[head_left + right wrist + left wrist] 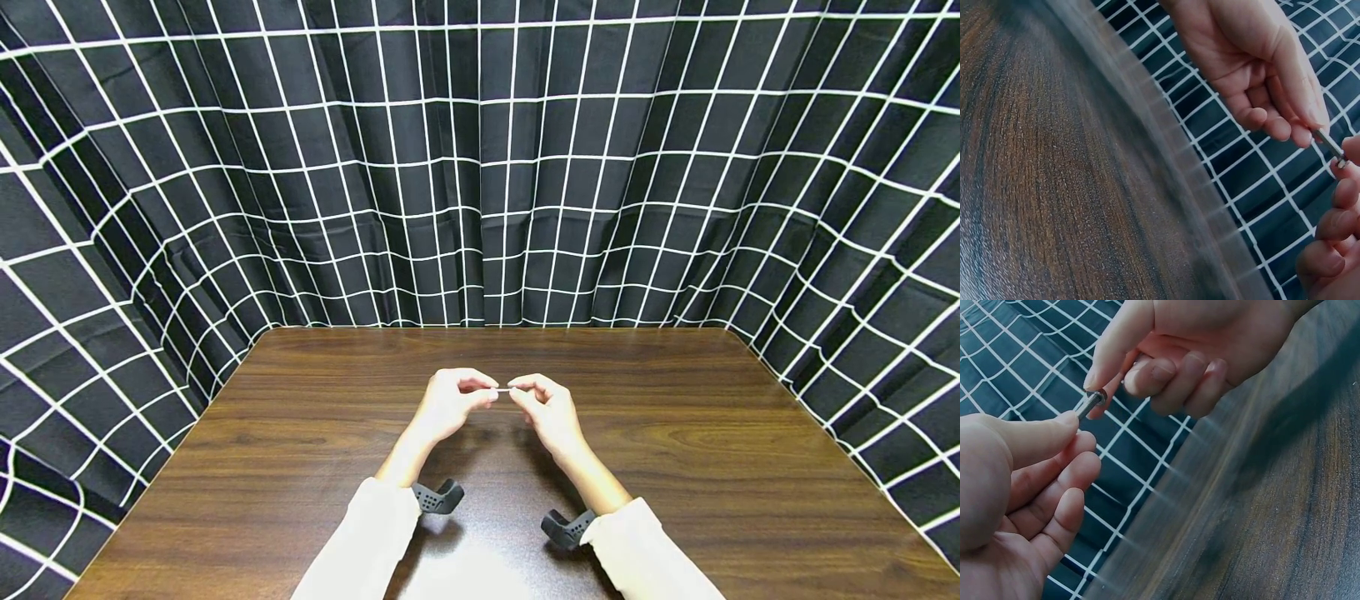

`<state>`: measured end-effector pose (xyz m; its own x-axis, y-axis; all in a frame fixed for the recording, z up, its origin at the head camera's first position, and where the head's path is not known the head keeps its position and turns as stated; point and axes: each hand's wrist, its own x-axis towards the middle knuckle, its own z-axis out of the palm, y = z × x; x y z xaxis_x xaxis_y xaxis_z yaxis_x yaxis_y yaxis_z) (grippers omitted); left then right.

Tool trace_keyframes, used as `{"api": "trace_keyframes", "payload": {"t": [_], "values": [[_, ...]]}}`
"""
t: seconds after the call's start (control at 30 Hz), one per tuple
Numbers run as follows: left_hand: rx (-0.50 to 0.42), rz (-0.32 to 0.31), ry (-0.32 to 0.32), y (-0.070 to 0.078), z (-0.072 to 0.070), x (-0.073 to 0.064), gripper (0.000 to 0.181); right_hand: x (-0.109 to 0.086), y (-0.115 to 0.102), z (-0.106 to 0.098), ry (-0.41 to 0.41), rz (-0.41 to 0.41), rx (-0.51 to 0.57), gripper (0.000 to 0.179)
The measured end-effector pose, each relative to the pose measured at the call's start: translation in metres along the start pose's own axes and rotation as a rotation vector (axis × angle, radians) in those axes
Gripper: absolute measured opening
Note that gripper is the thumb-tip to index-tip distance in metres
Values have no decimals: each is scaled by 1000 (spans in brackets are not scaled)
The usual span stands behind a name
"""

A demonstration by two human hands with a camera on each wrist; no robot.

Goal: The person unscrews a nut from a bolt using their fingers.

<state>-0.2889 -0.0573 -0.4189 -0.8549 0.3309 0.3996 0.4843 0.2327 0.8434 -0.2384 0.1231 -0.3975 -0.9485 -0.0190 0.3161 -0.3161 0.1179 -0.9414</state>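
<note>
A small metal bolt [1089, 407] spans the short gap between the two hands, held above the table. My left hand [448, 404] pinches its shaft between thumb and index finger; the other fingers are loosely bent, as the left wrist view shows. At the opposite end is a wider metal piece [1341, 162]; I cannot tell whether it is a nut or the bolt's head. The right hand [553, 417] has thumb and index finger on either side of that wider end, with its remaining fingers curled toward the palm. Fingertips cover both ends of the bolt.
Beneath both hands lies a dark brown wood-grain table [300, 417]. A black curtain with a white grid [480, 183] surrounds its back and sides. Each wrist wears a dark grey mount, one on the left [441, 497] and one on the right [566, 529].
</note>
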Motion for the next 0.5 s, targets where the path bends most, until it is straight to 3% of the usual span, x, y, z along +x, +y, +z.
{"api": "trace_keyframes", "payload": {"t": [0.27,0.5], "values": [[15,2,-13,-1,-1,0,12,0,0,-1,-23,-13,4,21],[8,-7,-14,1,-1,0,13,10,29,-2,12,-32,-27,23]]}}
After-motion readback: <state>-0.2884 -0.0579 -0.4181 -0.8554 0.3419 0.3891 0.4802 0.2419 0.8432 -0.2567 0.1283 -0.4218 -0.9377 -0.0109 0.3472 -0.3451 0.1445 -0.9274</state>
